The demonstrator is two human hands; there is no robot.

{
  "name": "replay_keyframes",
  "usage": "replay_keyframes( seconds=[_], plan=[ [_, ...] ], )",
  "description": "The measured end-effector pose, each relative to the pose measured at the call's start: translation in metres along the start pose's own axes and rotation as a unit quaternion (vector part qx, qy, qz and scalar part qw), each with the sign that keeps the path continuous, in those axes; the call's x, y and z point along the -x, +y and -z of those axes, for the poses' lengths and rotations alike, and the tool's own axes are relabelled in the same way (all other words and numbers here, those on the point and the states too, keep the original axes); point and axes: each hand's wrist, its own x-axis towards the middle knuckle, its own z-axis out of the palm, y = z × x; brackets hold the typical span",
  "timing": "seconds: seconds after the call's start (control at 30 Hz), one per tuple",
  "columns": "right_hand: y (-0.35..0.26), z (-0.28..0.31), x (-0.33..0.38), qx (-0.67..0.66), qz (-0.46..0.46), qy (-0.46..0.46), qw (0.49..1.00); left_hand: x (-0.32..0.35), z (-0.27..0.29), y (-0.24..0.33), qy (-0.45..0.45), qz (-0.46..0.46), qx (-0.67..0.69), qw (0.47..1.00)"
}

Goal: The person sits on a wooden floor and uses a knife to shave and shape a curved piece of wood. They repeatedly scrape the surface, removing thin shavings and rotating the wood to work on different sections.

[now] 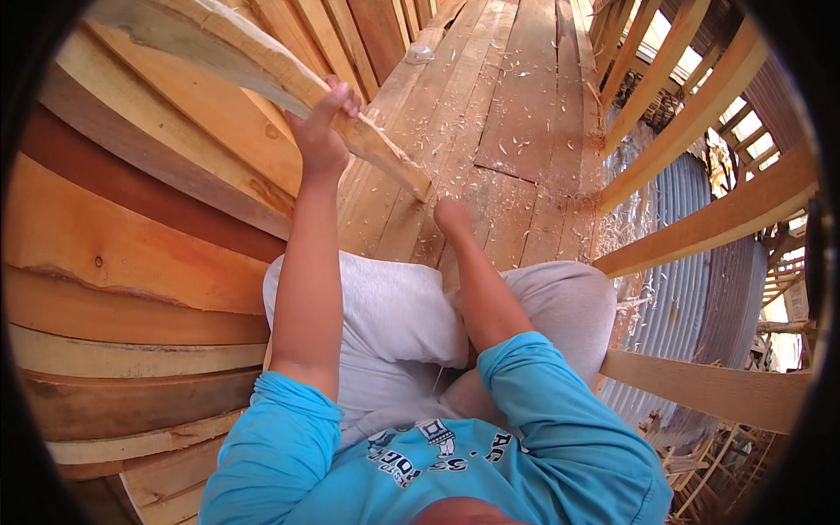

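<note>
From where I'm standing, the person's left arm reaches nearly straight out ahead, the bare forearm (304, 280) long and extended, and the left hand (320, 131) is curled in a firm grip, fingertips (352, 103) showing on its far side. The right forearm (486, 289) slants inward across the front, ending in the right hand (451, 215), lower and nearer the body; its fingers are hidden from view. The two hands are well apart.

One held plank (262, 68), two forearms (306, 280), two sleeves (573, 398), one shirt (407, 494).
</note>
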Motion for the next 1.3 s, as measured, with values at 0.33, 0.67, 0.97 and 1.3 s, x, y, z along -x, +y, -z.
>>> replay_keyframes(
  seconds=[0.33, 0.67, 0.97, 1.3],
  plan=[
    [0.030, -0.028, -0.045, -0.050, 0.016, 0.025, 0.998, -0.010, -0.014, -0.017, -0.012, -0.001, 0.012, 1.000],
    [-0.047, 0.033, -0.006, -0.137, -0.047, -0.031, 0.989, 0.001, -0.009, -0.011, -0.001, -0.007, -0.013, 1.000],
    [-0.109, 0.092, 0.036, -0.179, 0.002, -0.003, 0.984, 0.002, -0.006, -0.010, 0.013, -0.022, -0.033, 0.999],
    [-0.090, 0.064, 0.032, -0.258, -0.006, 0.089, 0.962, -0.008, 0.002, -0.017, 0.207, -0.114, -0.210, 0.949]
  ],
)
